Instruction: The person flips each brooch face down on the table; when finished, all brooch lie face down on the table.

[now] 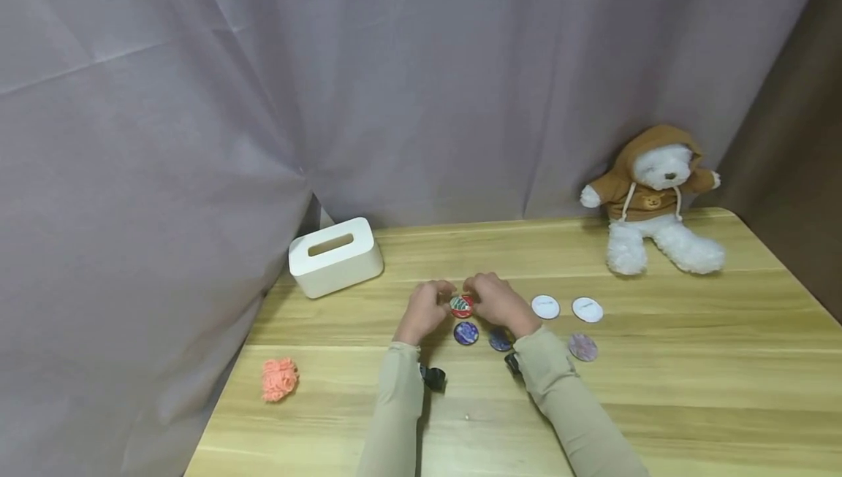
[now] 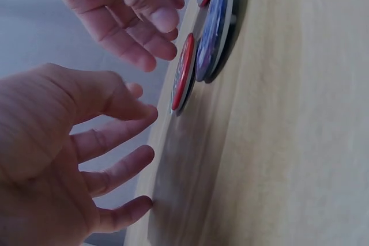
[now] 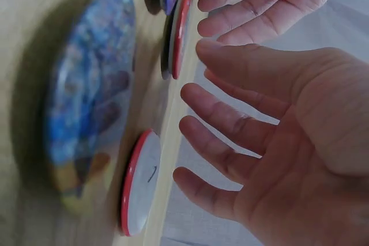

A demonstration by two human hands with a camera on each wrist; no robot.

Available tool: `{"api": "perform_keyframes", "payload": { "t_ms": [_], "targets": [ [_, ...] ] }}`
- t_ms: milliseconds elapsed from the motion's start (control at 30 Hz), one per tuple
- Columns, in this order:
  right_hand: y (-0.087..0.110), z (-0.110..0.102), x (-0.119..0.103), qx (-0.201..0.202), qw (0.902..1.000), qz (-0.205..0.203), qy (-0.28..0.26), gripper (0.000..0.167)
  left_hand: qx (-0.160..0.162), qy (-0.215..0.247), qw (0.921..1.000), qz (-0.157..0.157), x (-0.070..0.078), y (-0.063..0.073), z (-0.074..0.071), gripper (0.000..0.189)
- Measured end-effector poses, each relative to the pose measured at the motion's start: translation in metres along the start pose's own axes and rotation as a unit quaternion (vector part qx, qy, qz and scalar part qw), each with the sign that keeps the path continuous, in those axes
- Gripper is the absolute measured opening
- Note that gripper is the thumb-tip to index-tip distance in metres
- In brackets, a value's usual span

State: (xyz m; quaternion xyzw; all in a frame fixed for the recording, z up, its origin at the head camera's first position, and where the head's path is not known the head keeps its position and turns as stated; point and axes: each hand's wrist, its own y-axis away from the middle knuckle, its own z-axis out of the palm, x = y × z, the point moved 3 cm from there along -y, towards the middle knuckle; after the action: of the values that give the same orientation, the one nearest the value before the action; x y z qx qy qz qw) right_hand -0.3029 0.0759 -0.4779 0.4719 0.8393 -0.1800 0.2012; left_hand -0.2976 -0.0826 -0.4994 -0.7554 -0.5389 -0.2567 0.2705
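Between my two hands lies a red-rimmed round disc (image 1: 462,307) with a green and white picture. My left hand (image 1: 425,309) is at its left side, fingers loosely bent and nothing in them. From the other side my right hand (image 1: 498,304) faces it, thumb and fingers spread apart. In the left wrist view, a gap shows between the left fingertips (image 2: 147,113) and the red-rimmed disc (image 2: 183,76). A purple-blue disc (image 1: 465,333) lies just nearer to me. The dark blue disc (image 1: 501,339) sits beside the right wrist, large in the right wrist view.
Right of my hands lie two white-faced discs (image 1: 545,307) and a pinkish-purple disc (image 1: 582,347). A white tissue box (image 1: 337,258) stands at the back left, a coral scrunched thing (image 1: 279,379) at the left. The teddy bear (image 1: 654,199) in a brown hoodie sits back right against the curtain.
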Motion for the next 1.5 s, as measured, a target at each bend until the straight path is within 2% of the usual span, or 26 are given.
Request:
{"api": "perform_keyframes", "payload": {
  "t_ms": [133,233,433,567,1000,1300,1500],
  "targets": [
    [-0.002,0.003,-0.002,-0.006,0.9998,-0.012,0.016,0.019,-0.013,-0.014,0.9998,0.009,0.000,0.000,-0.002,0.039],
    [-0.003,0.005,-0.003,-0.009,0.9995,-0.014,0.027,0.021,-0.024,-0.031,0.9991,0.017,0.001,0.000,-0.003,0.039],
    [-0.001,0.010,-0.001,-0.016,0.9992,0.000,0.035,0.024,-0.030,-0.082,0.9960,0.021,0.002,0.002,0.000,0.037],
    [0.002,0.012,0.000,-0.027,0.9989,0.010,0.037,0.023,-0.031,-0.098,0.9945,0.018,0.002,0.005,0.004,0.032],
    [0.004,0.011,-0.005,-0.025,0.9987,0.000,0.045,0.019,-0.026,-0.105,0.9941,0.011,0.002,0.005,0.003,0.021],
    [0.000,0.004,-0.002,-0.025,0.9991,-0.022,0.025,0.009,-0.014,-0.070,0.9973,0.015,0.001,0.001,-0.003,0.013],
    [0.001,-0.002,0.000,-0.004,0.9998,-0.019,-0.003,0.006,0.005,-0.050,0.9982,0.033,0.002,0.000,-0.006,0.010]
  ]
}}
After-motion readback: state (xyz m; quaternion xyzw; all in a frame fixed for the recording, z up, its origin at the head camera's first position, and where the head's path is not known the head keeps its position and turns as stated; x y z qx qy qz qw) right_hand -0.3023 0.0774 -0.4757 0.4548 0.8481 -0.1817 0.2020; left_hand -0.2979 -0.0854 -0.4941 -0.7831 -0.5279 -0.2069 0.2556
